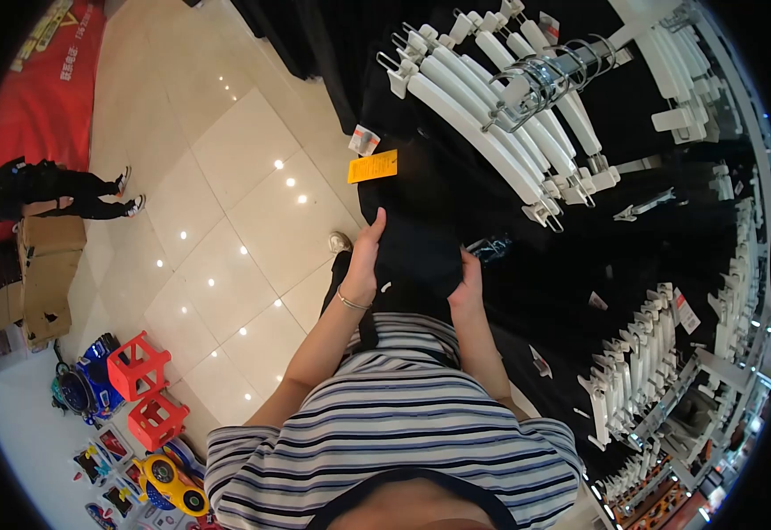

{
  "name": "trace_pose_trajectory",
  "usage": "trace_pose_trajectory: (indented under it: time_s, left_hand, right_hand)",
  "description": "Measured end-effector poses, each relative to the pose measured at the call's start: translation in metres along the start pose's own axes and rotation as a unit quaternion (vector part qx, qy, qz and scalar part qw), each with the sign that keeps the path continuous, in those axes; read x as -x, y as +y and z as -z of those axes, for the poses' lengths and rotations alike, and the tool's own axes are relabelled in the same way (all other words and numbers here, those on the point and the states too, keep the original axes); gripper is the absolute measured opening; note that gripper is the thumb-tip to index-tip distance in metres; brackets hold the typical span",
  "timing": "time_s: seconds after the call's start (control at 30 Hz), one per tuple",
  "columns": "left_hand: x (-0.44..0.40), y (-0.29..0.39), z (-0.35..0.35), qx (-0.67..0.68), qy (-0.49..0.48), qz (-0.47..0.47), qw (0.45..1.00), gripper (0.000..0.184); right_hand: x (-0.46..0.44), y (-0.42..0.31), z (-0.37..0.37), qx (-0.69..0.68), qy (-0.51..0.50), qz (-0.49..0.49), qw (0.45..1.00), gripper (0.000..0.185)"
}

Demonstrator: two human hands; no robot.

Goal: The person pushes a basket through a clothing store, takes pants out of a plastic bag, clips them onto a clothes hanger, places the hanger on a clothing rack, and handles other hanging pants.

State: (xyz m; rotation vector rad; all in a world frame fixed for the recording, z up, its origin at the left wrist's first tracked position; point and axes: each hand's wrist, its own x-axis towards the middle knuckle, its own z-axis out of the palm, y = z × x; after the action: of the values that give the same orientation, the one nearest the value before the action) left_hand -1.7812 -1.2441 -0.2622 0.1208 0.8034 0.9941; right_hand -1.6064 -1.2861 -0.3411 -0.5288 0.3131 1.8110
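A black garment [416, 252] is stretched between my two hands in front of the striped shirt. My left hand [368, 265] grips its left edge, with the thumb on top and a bracelet at the wrist. The right edge is pinched in my right hand [467, 281]. Near the top of the garment are a yellow tag [373, 166] and a white tag [364, 140]. White hangers [482, 124] with metal clips hang on a rail just beyond, holding black clothes.
More white hangers [637, 362] line racks at the right. Red stools [140, 367] and a yellow toy [171, 484] stand at the lower left. A person [45, 192] in black is by a cardboard box [49, 274] at the far left, near a red banner [58, 97].
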Motion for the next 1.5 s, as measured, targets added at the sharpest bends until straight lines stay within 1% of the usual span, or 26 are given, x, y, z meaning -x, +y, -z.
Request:
trace_pose_trajectory:
  time_s: [0.07,0.1,0.13,0.2,0.23,0.27,0.37,0.47,0.57,0.63,0.7,0.73,0.77,0.83,0.9,0.97,1.03,1.1,1.17,1.27,1.3,1.37,1.4,1.43,1.5]
  left_hand:
    - [-0.005,-0.005,0.005,0.043,-0.016,-0.011,0.999,0.032]
    - [-0.008,-0.008,0.009,0.063,-0.017,-0.013,0.998,0.029]
    - [-0.008,-0.011,0.012,0.083,-0.017,-0.014,0.996,0.027]
    - [-0.007,-0.018,0.02,0.093,-0.034,-0.028,0.995,0.025]
    - [-0.006,-0.02,0.024,0.097,-0.044,-0.035,0.994,0.025]
    - [-0.004,-0.023,0.029,0.071,-0.045,-0.041,0.996,0.026]
    - [0.001,-0.022,0.042,-0.003,-0.052,-0.052,0.997,0.028]
    - [0.008,-0.019,0.068,-0.064,-0.055,-0.049,0.995,0.029]
    - [-0.001,-0.017,0.123,-0.104,-0.063,-0.044,0.992,0.034]
    - [0.002,-0.012,0.161,-0.122,-0.059,-0.013,0.991,0.033]
    - [0.025,-0.002,0.168,-0.153,-0.098,-0.002,0.983,0.034]
    - [0.042,0.002,0.17,-0.176,-0.122,0.007,0.977,0.035]
    - [0.055,0.011,0.174,-0.196,-0.148,0.016,0.969,0.036]
    - [0.073,0.024,0.192,-0.221,-0.154,0.044,0.962,0.038]
    - [0.091,0.031,0.204,-0.253,-0.127,0.077,0.956,0.04]
    - [0.096,0.032,0.223,-0.268,-0.094,0.129,0.95,0.041]
    - [0.105,0.021,0.238,-0.279,-0.076,0.175,0.941,0.041]
    - [0.118,0.005,0.248,-0.292,-0.062,0.208,0.931,0.041]
    - [0.132,-0.016,0.254,-0.302,-0.054,0.231,0.923,0.04]
    - [0.156,-0.053,0.257,-0.314,-0.077,0.248,0.913,0.039]
    - [0.163,-0.066,0.257,-0.32,-0.083,0.252,0.909,0.039]
    - [0.182,-0.092,0.257,-0.329,-0.09,0.259,0.904,0.039]
    - [0.193,-0.105,0.26,-0.334,-0.094,0.26,0.901,0.038]
    - [0.202,-0.118,0.264,-0.339,-0.097,0.259,0.899,0.037]
    - [0.219,-0.139,0.271,-0.342,-0.098,0.262,0.897,0.035]
  right_hand:
    - [0.003,-0.003,0.007,0.021,0.007,0.027,0.999,0.033]
    - [0.005,-0.002,0.011,0.123,-0.013,0.073,0.99,0.037]
    - [0.01,0.0,0.009,0.222,-0.031,0.117,0.967,0.042]
    - [0.021,0.002,0.001,0.265,-0.032,0.127,0.955,0.049]
    - [0.025,0.001,-0.007,0.21,-0.015,0.094,0.973,0.051]
    - [0.031,0.003,-0.009,0.153,0.001,0.062,0.986,0.054]
    - [0.046,0.013,0.016,0.203,-0.019,0.112,0.973,0.057]
    - [0.078,0.044,0.037,0.266,0.0,0.195,0.944,0.051]
    - [0.109,0.085,0.072,0.343,0.064,0.207,0.914,0.043]
    - [0.136,0.122,0.094,0.343,0.109,0.216,0.908,0.038]
    - [0.169,0.148,0.104,0.328,0.154,0.219,0.906,0.036]
    - [0.187,0.161,0.118,0.318,0.193,0.215,0.903,0.035]
    - [0.205,0.172,0.139,0.39,0.248,0.218,0.86,0.036]
    - [0.242,0.2,0.2,0.518,0.351,0.2,0.754,0.038]
    - [0.293,0.218,0.277,0.604,0.503,0.093,0.611,0.045]
    - [0.356,0.226,0.287,0.596,0.649,-0.003,0.473,0.047]
    - [0.423,0.223,0.325,0.478,0.764,-0.079,0.425,0.049]
    - [0.488,0.223,0.364,0.378,0.838,-0.049,0.391,0.052]
    - [0.537,0.208,0.368,0.293,0.886,-0.079,0.351,0.055]
    - [0.593,0.191,0.383,0.323,0.89,-0.014,0.322,0.063]
    - [0.606,0.184,0.392,0.334,0.882,0.004,0.333,0.066]
    - [0.629,0.168,0.431,0.363,0.862,0.039,0.352,0.073]
    - [0.641,0.161,0.462,0.404,0.838,0.081,0.357,0.08]
    - [0.646,0.154,0.471,0.471,0.782,0.168,0.372,0.083]
    - [0.649,0.143,0.486,0.464,0.824,0.094,0.311,0.077]
